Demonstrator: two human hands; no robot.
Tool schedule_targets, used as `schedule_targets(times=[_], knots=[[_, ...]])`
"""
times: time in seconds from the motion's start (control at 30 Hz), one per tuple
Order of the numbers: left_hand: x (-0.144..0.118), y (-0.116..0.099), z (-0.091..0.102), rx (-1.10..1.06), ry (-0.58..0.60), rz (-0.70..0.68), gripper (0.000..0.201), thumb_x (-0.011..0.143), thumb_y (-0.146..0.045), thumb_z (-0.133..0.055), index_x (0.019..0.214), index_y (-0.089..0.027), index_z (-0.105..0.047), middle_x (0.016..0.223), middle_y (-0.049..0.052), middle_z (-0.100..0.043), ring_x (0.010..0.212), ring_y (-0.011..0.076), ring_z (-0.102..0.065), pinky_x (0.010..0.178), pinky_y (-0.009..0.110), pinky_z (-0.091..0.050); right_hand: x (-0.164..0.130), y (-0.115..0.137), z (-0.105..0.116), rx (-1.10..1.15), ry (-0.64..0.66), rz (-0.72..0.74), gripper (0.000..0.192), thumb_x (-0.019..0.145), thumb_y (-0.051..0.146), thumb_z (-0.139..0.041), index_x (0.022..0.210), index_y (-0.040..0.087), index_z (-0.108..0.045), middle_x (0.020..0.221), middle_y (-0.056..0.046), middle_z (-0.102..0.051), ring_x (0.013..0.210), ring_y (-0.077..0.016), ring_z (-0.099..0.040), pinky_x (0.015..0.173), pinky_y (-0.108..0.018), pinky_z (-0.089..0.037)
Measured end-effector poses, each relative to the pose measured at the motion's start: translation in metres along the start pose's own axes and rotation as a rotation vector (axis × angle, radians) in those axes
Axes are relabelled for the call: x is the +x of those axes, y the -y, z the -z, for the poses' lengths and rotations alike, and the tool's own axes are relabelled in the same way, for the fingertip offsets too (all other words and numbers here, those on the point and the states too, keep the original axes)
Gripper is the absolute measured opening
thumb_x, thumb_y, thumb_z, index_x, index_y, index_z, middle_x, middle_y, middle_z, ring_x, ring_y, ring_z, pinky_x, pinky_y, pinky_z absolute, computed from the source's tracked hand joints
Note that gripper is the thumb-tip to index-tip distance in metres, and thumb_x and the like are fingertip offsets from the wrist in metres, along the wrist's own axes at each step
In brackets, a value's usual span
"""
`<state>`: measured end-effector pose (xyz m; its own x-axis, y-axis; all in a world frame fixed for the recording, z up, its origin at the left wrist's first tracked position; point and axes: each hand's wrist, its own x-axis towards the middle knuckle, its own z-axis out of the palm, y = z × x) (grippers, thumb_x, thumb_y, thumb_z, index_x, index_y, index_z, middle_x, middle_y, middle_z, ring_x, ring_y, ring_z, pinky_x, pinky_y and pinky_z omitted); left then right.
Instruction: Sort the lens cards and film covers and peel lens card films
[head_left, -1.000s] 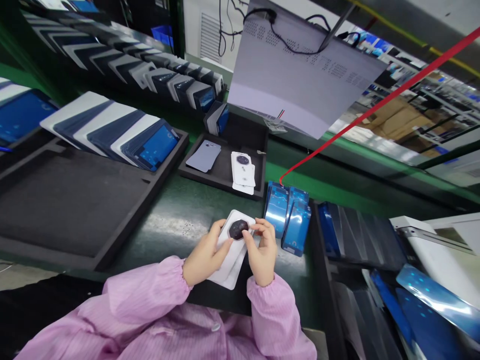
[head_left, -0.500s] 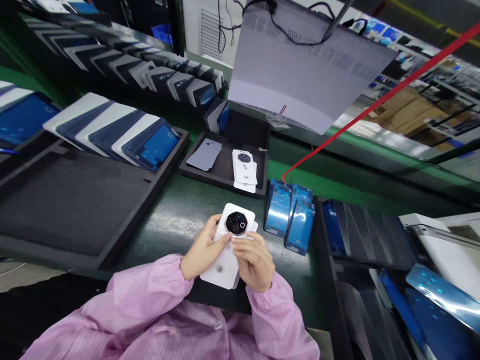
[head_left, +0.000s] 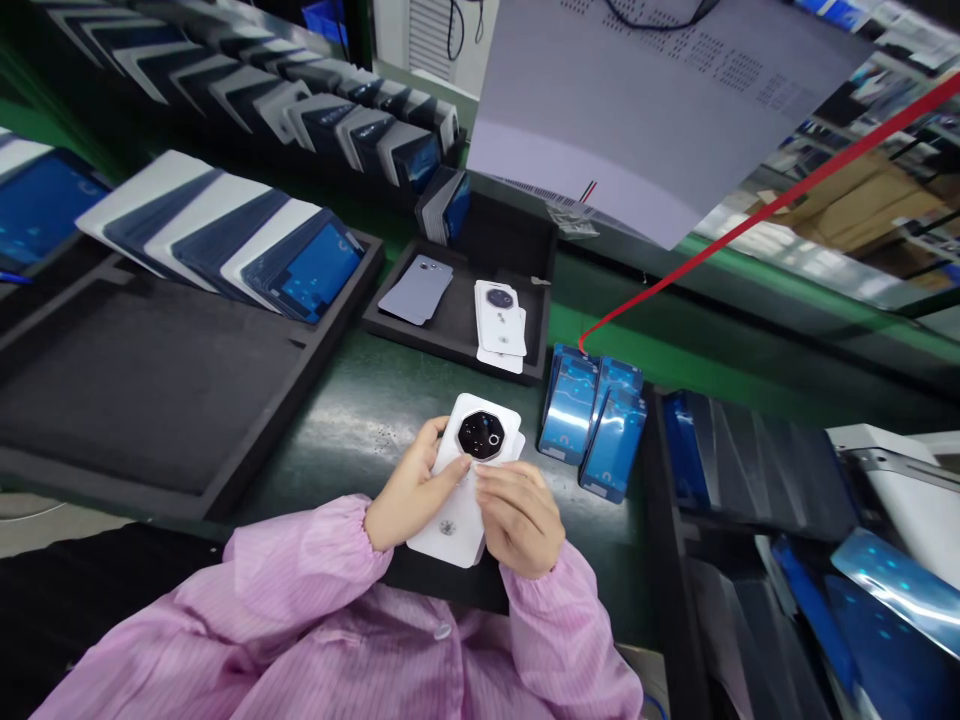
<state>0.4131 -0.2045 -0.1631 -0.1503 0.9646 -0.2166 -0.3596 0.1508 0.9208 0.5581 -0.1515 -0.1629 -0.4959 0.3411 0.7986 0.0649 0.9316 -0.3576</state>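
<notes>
A white phone back cover [head_left: 463, 500] with a dark octagonal camera ring lies face up between my hands over the green bench. My left hand [head_left: 409, 495] grips its left edge, thumb on the face below the ring. My right hand [head_left: 521, 518] holds its right side, fingertips pinching at the cover's surface just under the camera ring. Both arms wear pink sleeves.
A black foam tray [head_left: 450, 330] beyond my hands holds a grey cover [head_left: 415, 290] and a small stack of white covers [head_left: 501, 326]. Blue film-wrapped parts [head_left: 592, 420] stand to the right. A large black foam tray [head_left: 135, 390] lies left, with rows of panels behind.
The cover has turned from tilted to face up, its camera ring now pointing away from me. My right hand slid from the ring down to the cover's right side.
</notes>
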Motion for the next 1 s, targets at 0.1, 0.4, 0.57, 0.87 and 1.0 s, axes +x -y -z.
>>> schedule_targets(times=[0.1, 0.4, 0.57, 0.87, 1.0], knots=[[-0.0006, 0.0, 0.0003, 0.034, -0.004, -0.029, 0.037, 0.086, -0.033, -0.057, 0.117, -0.022, -0.039, 0.098, 0.004, -0.062, 0.083, 0.0167, -0.06, 0.072, 0.028, -0.047, 0.0007, 0.0005, 0.0001, 0.005, 0.0, -0.006, 0.022, 0.079, 0.003, -0.058, 0.094, 0.019, -0.062, 0.081, -0.006, -0.072, 0.086, -0.0213, -0.07, 0.072, -0.038, -0.056], [-0.0029, 0.0005, 0.0007, 0.08, 0.002, -0.102, 0.037, 0.086, -0.026, -0.056, 0.119, -0.021, -0.038, 0.099, 0.005, -0.062, 0.087, 0.0177, -0.06, 0.076, 0.029, -0.046, 0.0008, 0.0003, 0.001, 0.011, -0.003, 0.007, 0.023, 0.075, 0.0, -0.059, 0.092, 0.016, -0.062, 0.081, -0.008, -0.071, 0.088, -0.0234, -0.07, 0.072, -0.039, -0.055], [-0.0037, 0.0002, 0.0001, 0.097, -0.008, -0.103, 0.037, 0.086, -0.025, -0.055, 0.119, -0.021, -0.038, 0.101, 0.005, -0.062, 0.087, 0.0171, -0.06, 0.073, 0.027, -0.047, 0.0012, 0.0007, 0.0017, -0.002, 0.0, 0.002, 0.021, 0.076, 0.001, -0.059, 0.092, 0.015, -0.062, 0.081, -0.008, -0.071, 0.089, -0.0237, -0.069, 0.073, -0.04, -0.054], [-0.0054, -0.0001, -0.0008, 0.088, -0.008, -0.071, 0.037, 0.088, -0.027, -0.053, 0.12, -0.022, -0.037, 0.101, 0.005, -0.061, 0.082, 0.0159, -0.06, 0.067, 0.025, -0.048, 0.0014, -0.0002, 0.0021, -0.092, -0.009, 0.002, 0.021, 0.077, 0.002, -0.061, 0.092, 0.017, -0.063, 0.082, -0.007, -0.071, 0.094, -0.0244, -0.067, 0.076, -0.041, -0.053], [-0.0055, 0.0002, -0.0018, 0.071, -0.005, -0.065, 0.038, 0.087, -0.028, -0.054, 0.12, -0.023, -0.037, 0.1, 0.005, -0.061, 0.078, 0.0151, -0.06, 0.065, 0.025, -0.049, 0.0012, -0.0006, 0.0027, -0.198, -0.042, -0.025, 0.02, 0.078, 0.005, -0.062, 0.091, 0.02, -0.064, 0.083, -0.005, -0.072, 0.095, -0.0239, -0.065, 0.076, -0.042, -0.052]])
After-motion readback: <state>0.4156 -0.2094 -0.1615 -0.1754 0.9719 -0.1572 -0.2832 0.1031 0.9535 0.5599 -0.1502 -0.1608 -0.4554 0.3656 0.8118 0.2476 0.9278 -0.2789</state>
